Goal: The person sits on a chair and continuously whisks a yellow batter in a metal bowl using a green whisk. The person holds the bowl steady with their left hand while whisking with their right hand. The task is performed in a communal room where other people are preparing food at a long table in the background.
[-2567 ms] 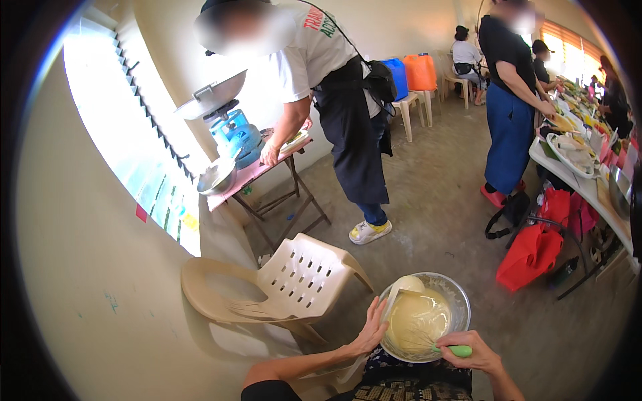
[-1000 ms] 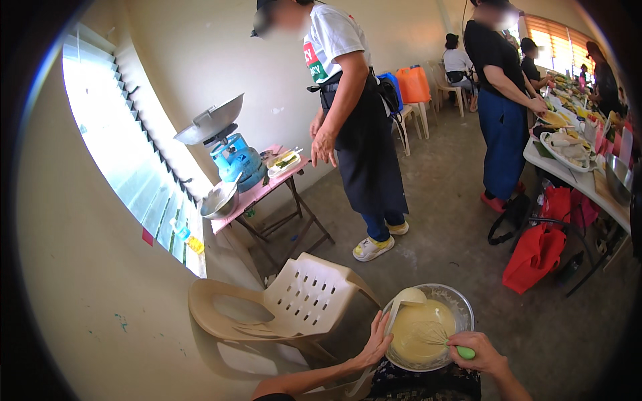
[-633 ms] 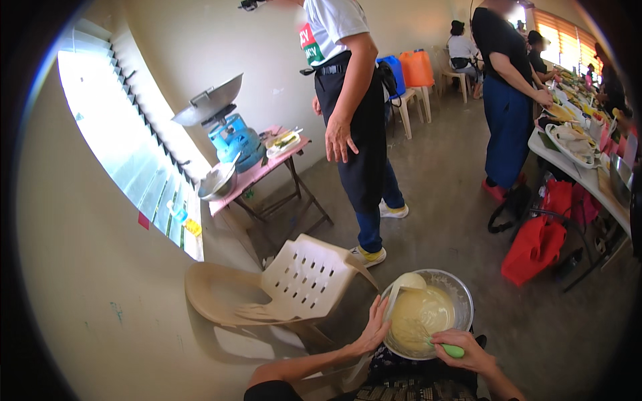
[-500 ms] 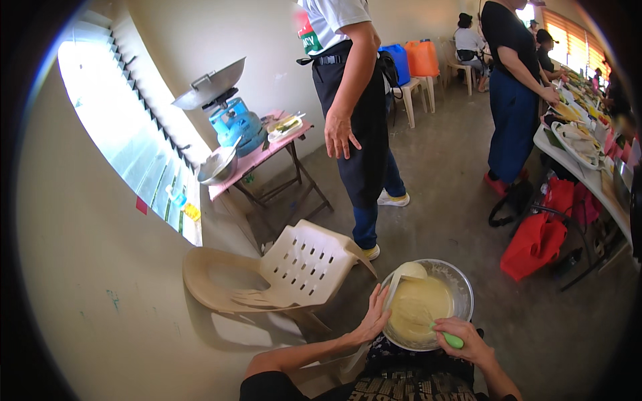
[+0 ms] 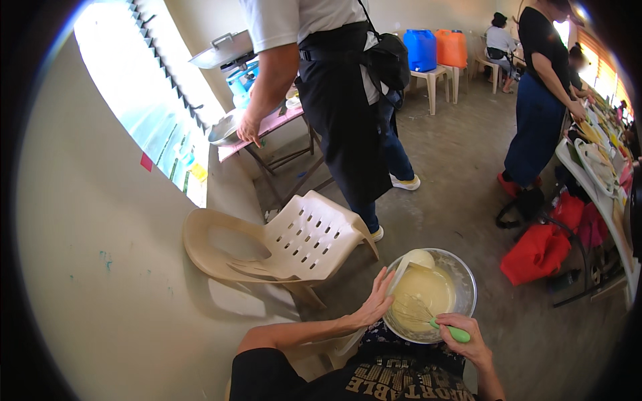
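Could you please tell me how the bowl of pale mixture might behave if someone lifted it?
The bowl would probably feel weighty, given the mixture inside. Its smooth surface suggests it could slosh. The ladle across the rim might slide if tilted.

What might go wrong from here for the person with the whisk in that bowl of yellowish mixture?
The bowl seems to rest on the lap, so it might tip or slide; the left hand lies at its side with fingers outstretched.
The ladle leans over the rim and could be knocked.
The whisk, in the right hand, might splash mixture if moved briskly.
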{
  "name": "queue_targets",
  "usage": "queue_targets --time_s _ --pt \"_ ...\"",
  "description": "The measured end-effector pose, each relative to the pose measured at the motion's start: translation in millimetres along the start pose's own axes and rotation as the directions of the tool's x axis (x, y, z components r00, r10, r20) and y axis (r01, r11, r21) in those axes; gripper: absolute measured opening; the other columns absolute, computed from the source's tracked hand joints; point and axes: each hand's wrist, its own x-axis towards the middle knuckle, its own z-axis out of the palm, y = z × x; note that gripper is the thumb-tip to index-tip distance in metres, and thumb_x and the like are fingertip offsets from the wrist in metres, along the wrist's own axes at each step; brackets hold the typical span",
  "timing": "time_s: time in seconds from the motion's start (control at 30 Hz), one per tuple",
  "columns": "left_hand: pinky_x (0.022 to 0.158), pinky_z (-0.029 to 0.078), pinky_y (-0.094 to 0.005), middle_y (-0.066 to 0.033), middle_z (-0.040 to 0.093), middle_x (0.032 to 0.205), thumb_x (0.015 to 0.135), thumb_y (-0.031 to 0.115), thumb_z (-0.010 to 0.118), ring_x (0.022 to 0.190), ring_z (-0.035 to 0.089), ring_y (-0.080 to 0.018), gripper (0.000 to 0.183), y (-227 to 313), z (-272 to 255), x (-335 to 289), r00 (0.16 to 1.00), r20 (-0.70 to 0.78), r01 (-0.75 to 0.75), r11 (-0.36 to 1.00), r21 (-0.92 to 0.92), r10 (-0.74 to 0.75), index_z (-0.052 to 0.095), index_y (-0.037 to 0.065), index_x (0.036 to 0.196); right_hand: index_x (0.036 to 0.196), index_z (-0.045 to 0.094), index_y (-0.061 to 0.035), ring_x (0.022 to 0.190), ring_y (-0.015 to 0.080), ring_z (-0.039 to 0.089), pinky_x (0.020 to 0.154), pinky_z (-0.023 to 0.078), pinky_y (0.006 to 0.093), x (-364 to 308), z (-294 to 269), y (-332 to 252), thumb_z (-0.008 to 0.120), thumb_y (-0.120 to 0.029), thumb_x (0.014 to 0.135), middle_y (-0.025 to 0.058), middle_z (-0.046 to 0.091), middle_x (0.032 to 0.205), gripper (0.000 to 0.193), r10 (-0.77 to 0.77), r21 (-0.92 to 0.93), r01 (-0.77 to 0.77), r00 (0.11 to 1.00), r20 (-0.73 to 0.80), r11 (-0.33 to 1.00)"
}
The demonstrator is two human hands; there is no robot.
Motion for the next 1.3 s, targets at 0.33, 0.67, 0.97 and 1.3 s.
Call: queue_targets --time_s 0.33,0.67,0.97,1.3 --pt "0.115 0.014 -0.0437 -0.0224 -0.005 0.153 0.094 0.022 0.039 0.142 0.003 -0.0385 0.065 -2.1 1.2 -0.8 1.000 -0.002 0.016 0.999 0.030 -0.016 0.010 0.003 0.148 0.088 0.067 0.0025 0.082 0.0303 0.067 0.074 0.052 0.0341 -3.5 -33.5 -13.3 0.067 0.001 0.072 0.0168 0.069 0.087 0.016 0.099 -0.174 -0.079 0.989 0.107 0.981" --pt "0.115 0.016 -0.0431 -0.0239 -0.006 0.152 0.093 0.019 0.040 0.141 0.005 -0.0409 0.065 -2.7 1.7 0.8 1.000 -0.013 -0.012 0.999 0.053 0.013 0.009 0.002 0.148 0.092 0.067 0.0011 0.085 0.0322 0.067 0.079 0.052 0.0350 -0.2 5.8 8.0 0.067 -0.001 0.072 0.0203 0.068 0.094 0.020 -0.106 -0.148 0.103 0.994 -0.009 0.984" --pt "0.114 0.019 -0.0437 -0.0229 -0.007 0.152 0.092 0.020 0.040 0.141 0.005 -0.0410 0.066 6.0 -0.7 -1.7 0.999 0.008 0.047 0.998 0.038 -0.047 0.009 0.002 0.148 0.091 0.068 0.0029 0.087 0.0286 0.067 0.079 0.052 0.0345 -5.2 -27.4 -19.1 0.064 -0.001 0.075 0.0176 0.069 0.092 0.017 0.109 -0.117 -0.096 0.987 0.117 0.988" --pt "0.116 0.011 -0.0440 -0.0247 0.004 0.151 0.087 0.012 0.043 0.141 0.003 -0.0397 0.065 -6.7 0.9 3.9 0.999 -0.034 -0.009 0.991 0.131 0.013 0.017 -0.001 0.145 0.094 0.068 0.0012 0.089 0.0308 0.066 0.079 0.053 0.0360 -0.4 -22.3 -0.5 0.064 -0.003 0.077 0.0174 0.068 0.096 0.019 -0.017 -0.234 0.040 0.995 0.098 0.971"
